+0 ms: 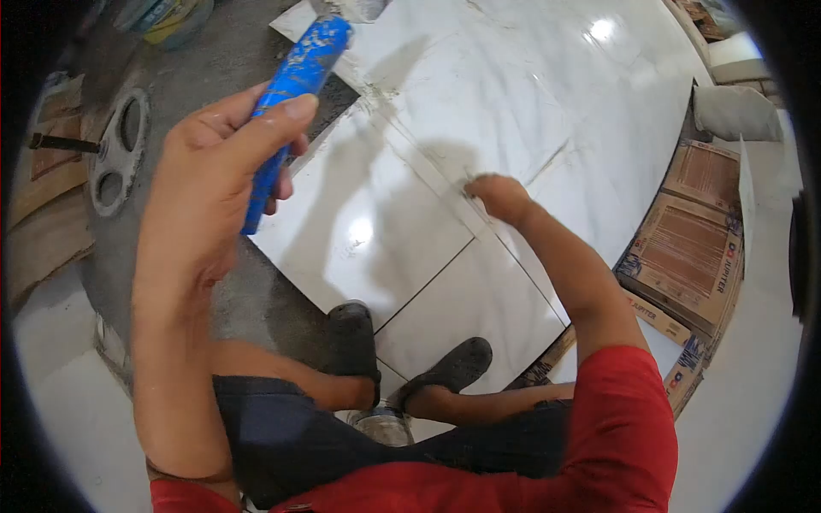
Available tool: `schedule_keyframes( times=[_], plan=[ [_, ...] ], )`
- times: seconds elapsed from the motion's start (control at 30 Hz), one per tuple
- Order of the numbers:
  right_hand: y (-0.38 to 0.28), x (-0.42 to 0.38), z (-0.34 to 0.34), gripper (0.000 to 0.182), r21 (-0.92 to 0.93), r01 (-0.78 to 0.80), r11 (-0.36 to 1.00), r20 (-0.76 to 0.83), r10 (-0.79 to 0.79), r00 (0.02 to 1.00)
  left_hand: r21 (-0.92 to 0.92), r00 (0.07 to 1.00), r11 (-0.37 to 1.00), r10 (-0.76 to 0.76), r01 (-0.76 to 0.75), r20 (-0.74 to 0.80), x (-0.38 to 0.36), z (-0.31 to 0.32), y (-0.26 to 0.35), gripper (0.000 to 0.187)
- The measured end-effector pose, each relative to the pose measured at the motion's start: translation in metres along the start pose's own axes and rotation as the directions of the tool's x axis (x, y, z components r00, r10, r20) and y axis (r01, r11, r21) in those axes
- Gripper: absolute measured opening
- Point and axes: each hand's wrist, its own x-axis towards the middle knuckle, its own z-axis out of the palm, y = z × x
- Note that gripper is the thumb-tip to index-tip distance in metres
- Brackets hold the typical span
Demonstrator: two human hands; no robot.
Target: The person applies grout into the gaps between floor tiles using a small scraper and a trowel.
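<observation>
My left hand (222, 145) is wrapped round the blue handle (306, 60) of a tool smeared with dried cement. Its greyish head is mostly cut off by the top edge, so its exact kind does not show. My right hand (503, 198) is closed low over the white floor tiles (428, 282), beside a joint line between them. Something small and dark shows at its fingertips, too small to name. Greyish smears run along the joint (419, 158) beside this hand.
Rough grey cement floor (248, 286) lies left of the tiles. A grey metal plate with round holes (120, 154) stands at left. Printed cardboard (688, 248) lies along the right side. A bucket (167, 21) stands upper left. My feet in dark clogs (453, 368) rest on the floor.
</observation>
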Motion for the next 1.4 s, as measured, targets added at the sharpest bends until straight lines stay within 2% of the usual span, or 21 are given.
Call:
schedule_keyframes(
  times=[0.07,0.13,0.27,0.33,0.37,0.43,0.5,0.6,0.63,0.73,0.8,0.83,0.93,1.0,1.03,1.1,1.2,1.23,1.3,1.37,1.4],
  plan=[
    [0.003,-0.052,0.004,0.027,0.049,-0.027,0.998,0.073,0.024,0.997,0.01,1.0,1.0,0.002,-0.002,-0.004,0.001,-0.001,-0.001,0.031],
    [0.009,-0.106,0.031,0.03,0.028,0.026,0.999,-0.028,-0.026,0.999,0.024,1.0,1.0,0.0,0.001,-0.007,0.002,-0.002,-0.002,0.032],
    [-0.003,-0.171,0.049,0.027,0.165,0.083,0.983,-0.057,-0.074,0.996,0.11,0.999,0.993,0.032,-0.031,-0.006,0.002,-0.009,-0.007,0.032],
    [-0.014,-0.176,0.038,0.024,0.249,-0.087,0.965,-0.078,0.109,0.991,0.091,1.0,0.996,0.017,-0.015,-0.023,-0.001,-0.005,-0.004,0.032],
    [-0.018,-0.172,0.033,0.024,0.254,-0.09,0.963,-0.081,0.113,0.99,0.064,0.998,0.998,-0.007,0.011,-0.057,-0.003,-0.004,-0.005,0.033],
    [-0.02,-0.157,0.027,0.021,0.229,-0.178,0.957,-0.301,0.244,0.922,0.09,0.998,0.996,-0.017,0.021,-0.052,0.002,-0.012,-0.011,0.033],
    [-0.015,-0.154,0.047,0.024,0.169,-0.181,0.969,-0.361,0.231,0.903,0.12,0.999,0.993,-0.015,0.02,-0.041,0.001,-0.009,-0.012,0.034],
    [-0.029,-0.174,0.092,0.034,-0.149,-0.166,0.975,-0.216,0.132,0.967,0.127,0.997,0.992,-0.012,0.022,-0.073,-0.003,-0.007,-0.006,0.034],
    [-0.038,-0.193,0.103,0.037,-0.149,-0.121,0.981,-0.187,0.093,0.978,0.129,0.998,0.991,-0.017,0.024,-0.061,-0.005,-0.01,-0.008,0.034],
    [-0.05,-0.228,0.095,0.031,-0.048,-0.059,0.997,-0.147,0.051,0.988,0.134,0.998,0.991,-0.007,0.014,-0.059,-0.01,-0.007,-0.006,0.034],
    [-0.04,-0.225,0.09,0.023,0.24,-0.3,0.923,-0.239,0.356,0.904,0.153,0.998,0.988,0.007,0.004,-0.069,-0.011,-0.006,-0.008,0.034],
    [-0.039,-0.204,0.071,0.017,0.333,-0.274,0.902,-0.435,0.405,0.804,0.143,0.999,0.99,0.002,0.004,-0.044,-0.008,-0.008,-0.01,0.033],
    [-0.023,-0.174,0.061,0.021,0.29,-0.355,0.889,-0.49,0.456,0.743,0.15,1.0,0.989,0.013,-0.01,-0.02,-0.009,0.0,-0.008,0.033],
    [-0.02,-0.172,0.07,0.025,0.217,-0.295,0.931,-0.413,0.361,0.836,0.174,1.0,0.985,0.018,-0.014,-0.023,-0.012,0.002,-0.006,0.033],
    [-0.025,-0.185,0.079,0.025,0.227,-0.303,0.926,-0.414,0.373,0.83,0.168,1.0,0.986,0.013,-0.01,-0.014,-0.014,0.002,-0.007,0.033],
    [-0.038,-0.224,0.092,0.028,0.155,-0.176,0.972,-0.291,0.216,0.932,0.159,1.0,0.987,0.018,-0.019,0.007,-0.016,0.003,-0.007,0.033],
    [-0.042,-0.259,0.093,0.028,0.303,-0.263,0.916,-0.171,0.324,0.93,0.148,0.999,0.989,-0.011,0.017,-0.038,-0.017,0.008,-0.007,0.033],
    [-0.045,-0.259,0.089,0.028,0.313,-0.275,0.909,-0.174,0.34,0.924,0.158,0.999,0.987,-0.016,0.021,-0.031,-0.016,0.01,-0.008,0.033],
    [-0.04,-0.243,0.08,0.027,0.364,-0.297,0.883,-0.495,0.453,0.741,0.178,1.0,0.984,-0.01,0.011,-0.005,-0.015,0.012,-0.011,0.034],
    [-0.037,-0.235,0.091,0.027,0.286,-0.36,0.888,-0.52,0.46,0.72,0.175,1.0,0.984,-0.018,0.016,0.01,-0.013,0.013,-0.015,0.035],
    [-0.038,-0.234,0.106,0.028,0.188,-0.367,0.911,-0.463,0.412,0.785,0.164,1.0,0.986,-0.026,0.024,0.009,-0.015,0.016,-0.013,0.034]
  ],
)
